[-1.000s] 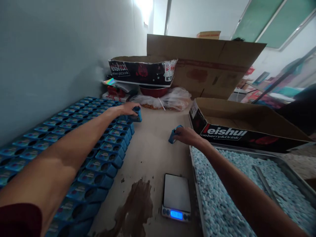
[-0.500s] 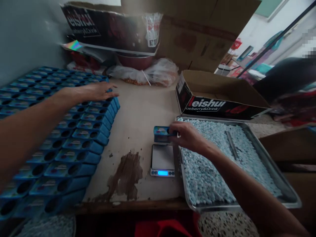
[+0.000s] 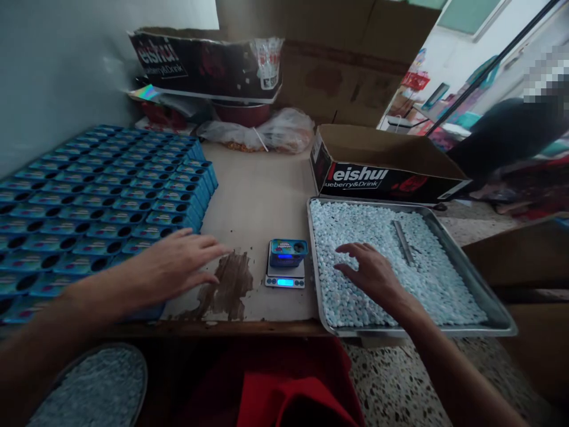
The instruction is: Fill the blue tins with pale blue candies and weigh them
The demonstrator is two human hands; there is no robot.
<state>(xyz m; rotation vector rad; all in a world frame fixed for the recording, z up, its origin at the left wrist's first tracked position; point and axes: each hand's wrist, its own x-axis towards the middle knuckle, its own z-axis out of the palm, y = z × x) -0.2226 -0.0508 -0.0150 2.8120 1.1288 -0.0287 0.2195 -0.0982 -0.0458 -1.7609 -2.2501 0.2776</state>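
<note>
A small blue tin (image 3: 288,252) with a dark round hole in its top rests on a digital scale (image 3: 285,279) whose display is lit. To its right, my right hand (image 3: 371,270) hovers over a metal tray (image 3: 326,317) of pale blue-white pellets (image 3: 355,231), fingers apart and holding nothing. My left hand (image 3: 178,264) is stretched out with spread fingers, between the rows of blue tins (image 3: 128,196) and the scale. Nothing is in it. A flat metal strip (image 3: 403,242) lies on the pellets.
Behind the tray stands an open cardboard box (image 3: 364,181). A plastic bag (image 3: 284,130) of orange-brown bits and another box (image 3: 204,68) sit at the back. Below the table's front edge are a round container of pellets (image 3: 95,385) and something red (image 3: 262,397).
The tin my right hand was holding now stands on the scale, let go. That hand has moved right over the tray. My left hand has come back nearer from the far tins.
</note>
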